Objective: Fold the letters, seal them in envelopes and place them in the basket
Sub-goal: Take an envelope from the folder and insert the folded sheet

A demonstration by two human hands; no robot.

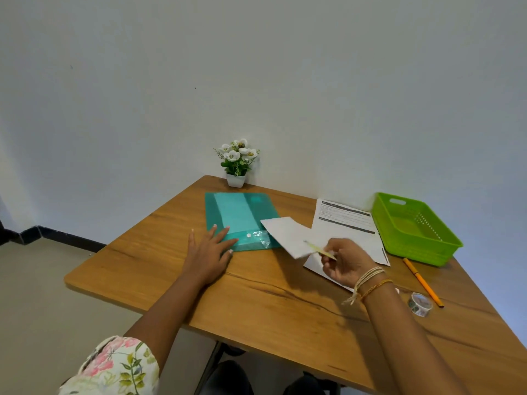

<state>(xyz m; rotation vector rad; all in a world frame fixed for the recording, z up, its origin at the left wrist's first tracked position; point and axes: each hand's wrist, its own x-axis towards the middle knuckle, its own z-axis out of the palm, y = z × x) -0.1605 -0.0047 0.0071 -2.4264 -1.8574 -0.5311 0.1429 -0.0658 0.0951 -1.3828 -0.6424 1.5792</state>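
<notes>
My right hand [346,262] pinches the near edge of a white envelope [288,235] and holds it tilted just above the table. Under it lie printed letters [346,223], a white stack with grey header bars. My left hand [209,252] rests flat with fingers spread on the near corner of a teal plastic folder [239,215] that has a snap button flap. A bright green basket [413,226] stands at the right of the letters, with nothing visible inside.
An orange pencil [423,282] and a roll of patterned tape [419,303] lie at the near right on the wooden table [271,303]. A small white pot of flowers [236,163] stands at the far edge against the wall.
</notes>
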